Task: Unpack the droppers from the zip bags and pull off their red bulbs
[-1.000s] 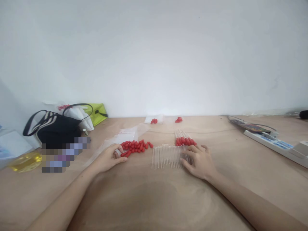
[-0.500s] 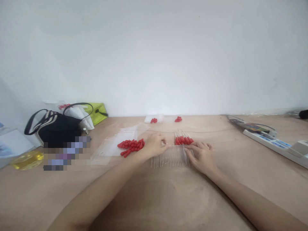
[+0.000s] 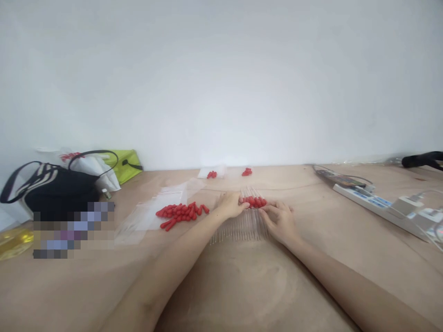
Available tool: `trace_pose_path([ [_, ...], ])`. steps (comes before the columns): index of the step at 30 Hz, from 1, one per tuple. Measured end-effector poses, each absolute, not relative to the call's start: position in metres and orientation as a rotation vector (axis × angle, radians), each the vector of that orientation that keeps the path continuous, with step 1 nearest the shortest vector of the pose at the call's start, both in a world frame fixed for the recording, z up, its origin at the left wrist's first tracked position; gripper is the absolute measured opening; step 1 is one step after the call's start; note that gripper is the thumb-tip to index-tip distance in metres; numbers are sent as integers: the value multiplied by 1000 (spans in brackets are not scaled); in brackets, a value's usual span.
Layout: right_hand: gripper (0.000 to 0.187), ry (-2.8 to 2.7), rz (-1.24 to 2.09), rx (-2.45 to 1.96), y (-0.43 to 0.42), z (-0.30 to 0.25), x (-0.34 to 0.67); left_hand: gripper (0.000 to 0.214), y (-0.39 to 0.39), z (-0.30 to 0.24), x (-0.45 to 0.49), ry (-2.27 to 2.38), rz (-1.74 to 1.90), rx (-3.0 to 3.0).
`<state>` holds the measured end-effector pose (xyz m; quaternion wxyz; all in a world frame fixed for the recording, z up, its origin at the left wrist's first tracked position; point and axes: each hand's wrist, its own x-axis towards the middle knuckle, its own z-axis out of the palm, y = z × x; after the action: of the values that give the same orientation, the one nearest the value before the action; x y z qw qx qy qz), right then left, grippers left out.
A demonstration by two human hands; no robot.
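A row of thin clear plastic tubes (image 3: 238,228) lies on the wooden table (image 3: 242,286) in front of me. Behind it lies a smaller bunch of tubes fitted with red caps (image 3: 255,201). My left hand (image 3: 230,205) is curled with its fingertips pinched at the left end of that red-capped bunch; what it holds is too small to make out. My right hand (image 3: 278,221) rests at the right end of the clear tubes, fingers bent and touching them. A loose pile of red caps (image 3: 180,213) lies to the left of my left hand.
Clear plastic bags (image 3: 152,210) lie beside the red pile. A black striped bag (image 3: 51,189), a white bag and a green bag (image 3: 124,163) stand at the far left. A white power strip (image 3: 377,205) with plugs runs along the right. Small red bits (image 3: 247,172) lie by the wall.
My left hand left the red cap pile and moved right to the capped tubes. My right hand stayed at the tubes' right end. The view shifted slightly right.
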<state>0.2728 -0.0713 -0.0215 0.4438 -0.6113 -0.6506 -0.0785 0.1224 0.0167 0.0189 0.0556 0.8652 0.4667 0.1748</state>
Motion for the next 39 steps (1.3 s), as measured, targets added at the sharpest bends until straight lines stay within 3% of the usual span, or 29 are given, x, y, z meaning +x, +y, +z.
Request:
trace_pose_path([
  [6,22,-1658,-174,-1334,-68,-28,275,16,-7,28,83,1492,661,2630],
  [13,44,-2028,-392,-1133,-83,-14,257,13,-52,13,11,1103,940,2898],
  [21,18,-2137,-476,-966,-89,-14,232,10,-54,-2,12,924,1089,2941],
  [27,18,-2186,-469,-939,-88,-18,225,19,-56,-1,15,820,1071,2997],
  [31,19,-2198,-449,-902,-91,-17,224,11,-57,0,16,755,1046,3032],
  [39,16,-2203,-407,-854,-95,-15,227,16,-64,2,14,757,1047,3047],
])
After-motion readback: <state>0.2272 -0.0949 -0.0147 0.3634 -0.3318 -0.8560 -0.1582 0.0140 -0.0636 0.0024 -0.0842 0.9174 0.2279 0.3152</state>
